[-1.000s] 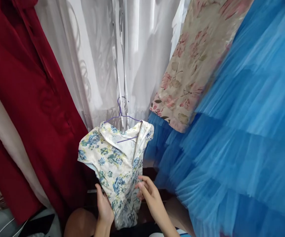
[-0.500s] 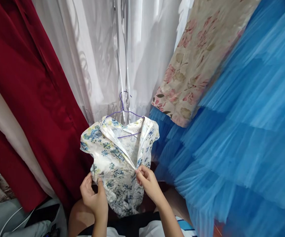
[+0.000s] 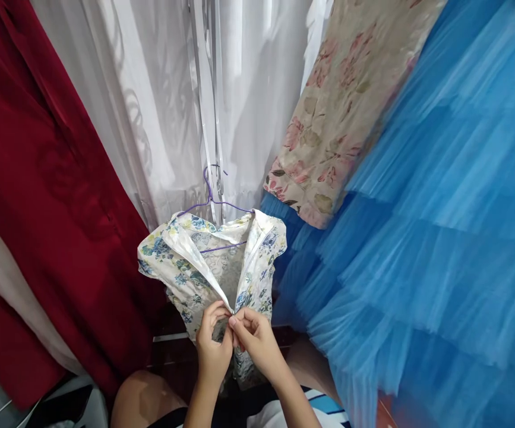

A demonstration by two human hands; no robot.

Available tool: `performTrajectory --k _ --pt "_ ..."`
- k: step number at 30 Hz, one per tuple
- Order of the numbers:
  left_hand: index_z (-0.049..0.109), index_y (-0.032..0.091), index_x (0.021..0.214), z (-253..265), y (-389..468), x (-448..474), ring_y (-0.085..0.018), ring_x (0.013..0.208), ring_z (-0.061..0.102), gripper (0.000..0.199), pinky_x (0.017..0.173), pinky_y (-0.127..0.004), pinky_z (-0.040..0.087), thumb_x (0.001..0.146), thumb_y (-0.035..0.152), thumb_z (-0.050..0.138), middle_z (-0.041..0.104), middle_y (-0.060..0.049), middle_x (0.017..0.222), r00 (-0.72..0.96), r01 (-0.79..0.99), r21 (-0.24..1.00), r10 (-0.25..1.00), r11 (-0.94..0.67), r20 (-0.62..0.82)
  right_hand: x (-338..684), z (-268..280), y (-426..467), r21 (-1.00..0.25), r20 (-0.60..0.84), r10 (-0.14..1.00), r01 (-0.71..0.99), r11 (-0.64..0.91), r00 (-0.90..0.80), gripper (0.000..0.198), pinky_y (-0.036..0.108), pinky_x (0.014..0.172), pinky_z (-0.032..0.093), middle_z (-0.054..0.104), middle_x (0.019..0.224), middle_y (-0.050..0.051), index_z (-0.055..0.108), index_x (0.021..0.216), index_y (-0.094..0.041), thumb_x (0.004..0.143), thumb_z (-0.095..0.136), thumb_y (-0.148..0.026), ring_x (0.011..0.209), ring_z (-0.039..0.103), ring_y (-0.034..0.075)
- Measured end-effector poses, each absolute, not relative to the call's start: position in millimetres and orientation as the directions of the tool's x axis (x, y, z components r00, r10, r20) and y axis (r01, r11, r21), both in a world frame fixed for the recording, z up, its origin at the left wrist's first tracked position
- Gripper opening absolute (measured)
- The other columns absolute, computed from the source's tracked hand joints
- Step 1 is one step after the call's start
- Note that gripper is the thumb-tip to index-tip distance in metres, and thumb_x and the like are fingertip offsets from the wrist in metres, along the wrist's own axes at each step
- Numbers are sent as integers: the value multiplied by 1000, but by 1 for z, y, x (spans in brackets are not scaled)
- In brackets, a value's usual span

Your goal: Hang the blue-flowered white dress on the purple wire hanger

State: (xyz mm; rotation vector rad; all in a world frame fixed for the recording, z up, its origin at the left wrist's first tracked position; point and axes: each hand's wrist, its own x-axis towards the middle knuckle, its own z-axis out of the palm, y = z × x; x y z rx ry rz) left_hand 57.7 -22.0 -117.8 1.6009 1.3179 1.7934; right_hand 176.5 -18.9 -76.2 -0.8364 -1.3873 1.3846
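A white sleeveless-looking garment with blue and yellow flowers (image 3: 186, 279) hangs in front of me on a purple hanger (image 3: 209, 196). Its front lies open in a deep V at the neck. At the bottom of that V, my left hand (image 3: 215, 333) pinches the edge of the front opening. My right hand (image 3: 252, 339) is right beside it, thumb and fingers closed on the other edge at the same spot. The fingertips nearly meet, and they hide whatever fastening lies between them. The lower part of the garment is mostly covered by my hands.
White curtain-like cloth (image 3: 248, 107) and a pale metal pole (image 3: 201, 107) stand behind the hanger. Dark red cloth (image 3: 52, 196) hangs on the left. To the right are a beige floral cloth (image 3: 324, 131) and a layered blue tulle skirt (image 3: 417, 238). A grey bag-like item (image 3: 92, 404) sits lower left.
My left hand has left the garment's side and come to the bottom of the neck opening, next to my right hand. The whole view has shifted slightly.
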Motion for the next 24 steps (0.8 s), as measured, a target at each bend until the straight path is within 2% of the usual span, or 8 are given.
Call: performTrajectory --k 3,7,13,18,24 --pt "55 19 116 -114 -24 55 -21 97 66 29 86 -33 53 88 23 60 67 -11 105 -243 280 834 805 -476 541 172 -77 -21 -979 145 951 -175 99 -272 37 21 45 29 51 48 -4 52 71 -17 88 61 -48 42 41 8" --pt "52 19 106 -108 -28 52 -19 95 65 18 85 -32 52 90 23 58 65 -8 98 -221 271 836 815 -477 536 168 -58 -16 -976 161 943 -189 109 -290 36 21 42 28 54 47 -3 53 70 -17 87 62 -48 38 41 7" --pt "45 21 93 -114 -33 54 -18 90 62 10 85 -32 51 91 21 55 60 -6 89 -220 233 843 818 -485 531 157 13 37 -967 227 948 -169 192 -223 35 22 36 27 57 44 -1 55 60 -17 82 65 -44 32 39 7" --pt "45 21 92 -113 -30 59 -19 90 62 11 86 -33 50 90 23 55 59 -7 89 -266 239 852 812 -466 519 138 74 87 -939 266 940 -278 204 -211 26 20 34 26 57 47 -1 61 59 -15 74 66 -35 33 36 5" --pt "49 22 92 -113 -27 54 -19 84 62 7 83 -31 48 90 24 54 58 -4 85 -161 341 808 816 -481 555 144 105 96 -919 300 935 -320 231 -187 26 19 35 26 56 49 -2 63 65 -13 74 67 -36 35 38 5"
